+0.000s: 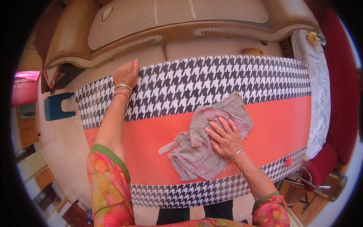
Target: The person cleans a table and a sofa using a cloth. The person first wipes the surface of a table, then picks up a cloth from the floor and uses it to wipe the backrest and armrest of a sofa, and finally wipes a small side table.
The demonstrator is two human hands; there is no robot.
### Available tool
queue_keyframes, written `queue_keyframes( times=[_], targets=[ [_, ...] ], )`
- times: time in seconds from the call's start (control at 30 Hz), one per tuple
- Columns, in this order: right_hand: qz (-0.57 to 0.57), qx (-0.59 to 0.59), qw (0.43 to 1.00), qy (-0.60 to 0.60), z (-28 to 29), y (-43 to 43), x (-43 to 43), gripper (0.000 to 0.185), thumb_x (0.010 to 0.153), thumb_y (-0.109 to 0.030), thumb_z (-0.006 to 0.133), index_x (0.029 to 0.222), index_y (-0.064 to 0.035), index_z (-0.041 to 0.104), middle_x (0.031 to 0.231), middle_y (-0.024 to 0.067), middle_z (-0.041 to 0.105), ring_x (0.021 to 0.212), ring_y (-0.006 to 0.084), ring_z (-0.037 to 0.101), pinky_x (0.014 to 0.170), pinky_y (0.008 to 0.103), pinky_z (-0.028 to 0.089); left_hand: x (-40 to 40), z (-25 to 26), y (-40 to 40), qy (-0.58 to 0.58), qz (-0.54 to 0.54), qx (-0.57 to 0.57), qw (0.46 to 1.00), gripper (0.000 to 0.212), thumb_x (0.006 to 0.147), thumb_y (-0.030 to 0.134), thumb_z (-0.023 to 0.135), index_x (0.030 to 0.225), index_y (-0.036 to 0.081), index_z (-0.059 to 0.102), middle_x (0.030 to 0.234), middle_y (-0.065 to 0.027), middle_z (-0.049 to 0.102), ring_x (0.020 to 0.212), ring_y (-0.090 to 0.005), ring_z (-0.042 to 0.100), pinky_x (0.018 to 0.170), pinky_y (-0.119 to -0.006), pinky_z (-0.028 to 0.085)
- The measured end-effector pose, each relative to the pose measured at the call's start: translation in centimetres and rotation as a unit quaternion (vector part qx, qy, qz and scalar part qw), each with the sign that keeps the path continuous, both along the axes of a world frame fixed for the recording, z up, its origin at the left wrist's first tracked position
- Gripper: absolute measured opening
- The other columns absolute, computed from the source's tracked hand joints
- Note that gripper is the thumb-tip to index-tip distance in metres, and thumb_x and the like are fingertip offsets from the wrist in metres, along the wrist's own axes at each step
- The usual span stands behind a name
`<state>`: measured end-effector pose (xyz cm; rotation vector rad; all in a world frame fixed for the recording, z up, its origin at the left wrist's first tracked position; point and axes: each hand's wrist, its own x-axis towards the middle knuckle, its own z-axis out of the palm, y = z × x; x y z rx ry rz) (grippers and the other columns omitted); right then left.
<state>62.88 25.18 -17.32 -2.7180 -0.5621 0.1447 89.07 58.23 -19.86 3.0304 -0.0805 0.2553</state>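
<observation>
My right hand [226, 139] rests palm down, fingers spread, on a crumpled grey terry cloth [195, 147] with pink patches. The cloth lies on the table cover [150, 139], which has a coral band between black-and-white houndstooth borders. From the left side of the cloth sticks out a pale flat strip [167, 148]; its other end is hidden. My left hand [126, 74] is at the table's far edge on the left with its fingers curled. Those fingertips are out of sight, so a hold on the edge cannot be made out.
Beyond the table stands a tan sofa [175, 35] with a woven seat cover [178, 14]. A blue plastic stool [54, 107] is at the left. A small red object [287, 161] sits near the right front corner. Rightward stands a surface with a pale patterned cover [313, 85].
</observation>
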Motion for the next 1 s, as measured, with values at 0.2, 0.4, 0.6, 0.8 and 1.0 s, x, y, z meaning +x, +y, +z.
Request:
queue_keyframes(
  times=[0.2, 0.4, 0.6, 0.8, 1.0],
  targets=[
    [-0.001, -0.006, 1.000, 0.002, 0.3, 0.1, 0.1, 0.045, 0.082, -0.029, 0.058, 0.128, -0.0254, 0.053, 0.135, -0.0020, 0.047, 0.131, 0.0221, 0.036, 0.111, 0.0428, 0.022, 1.1, -0.9, 1.4, -0.073, -0.082, -0.021, 0.994, 0.029, 0.092, 0.033, 0.047, 0.080, 0.009, 0.059, 0.077, -0.0129, 0.059, 0.077, -0.0342, 0.057, 0.068, -0.046, 0.045],
    [0.001, 0.002, 1.000, -0.014, 0.3, 0.6, -0.1, 0.045, 0.082, -0.027, 0.058, 0.126, -0.0249, 0.054, 0.133, -0.0013, 0.049, 0.130, 0.0220, 0.038, 0.110, 0.0426, 0.024, -0.9, -0.7, 1.1, -0.197, -0.066, -0.029, 0.978, 0.023, 0.091, 0.026, 0.049, 0.100, 0.007, 0.057, 0.098, -0.0128, 0.059, 0.095, -0.0321, 0.053, 0.086, -0.045, 0.039],
    [-0.002, -0.005, 1.000, -0.030, -0.3, 0.2, 0.0, 0.044, 0.082, -0.024, 0.057, 0.126, -0.0248, 0.054, 0.135, -0.0014, 0.048, 0.130, 0.0218, 0.038, 0.110, 0.0425, 0.024, -17.2, 1.4, -5.9, 0.025, -0.094, -0.319, 0.943, 0.023, 0.085, 0.009, 0.056, 0.107, 0.001, 0.054, 0.098, -0.0169, 0.057, 0.099, -0.0337, 0.052, 0.088, -0.040, 0.041],
    [-0.005, -0.011, 1.000, -0.006, -0.2, 0.0, -0.2, 0.045, 0.082, -0.024, 0.056, 0.128, -0.0228, 0.053, 0.136, -0.0007, 0.047, 0.132, 0.0219, 0.036, 0.110, 0.0430, 0.023, -28.3, 3.6, -8.7, 0.109, -0.060, -0.236, 0.964, 0.036, 0.078, 0.011, 0.065, 0.111, 0.005, 0.052, 0.099, -0.0154, 0.054, 0.095, -0.0344, 0.050, 0.083, -0.041, 0.041],
    [0.014, 0.017, 1.000, -0.008, -0.8, 0.3, -0.3, 0.048, 0.083, -0.024, 0.055, 0.131, -0.0224, 0.049, 0.139, -0.0004, 0.043, 0.133, 0.0210, 0.033, 0.111, 0.0433, 0.021, -28.6, 2.6, -6.8, 0.235, 0.014, -0.255, 0.938, 0.023, 0.077, 0.012, 0.068, 0.095, 0.005, 0.055, 0.084, -0.0144, 0.054, 0.078, -0.0311, 0.052, 0.070, -0.041, 0.043]
  ],
)
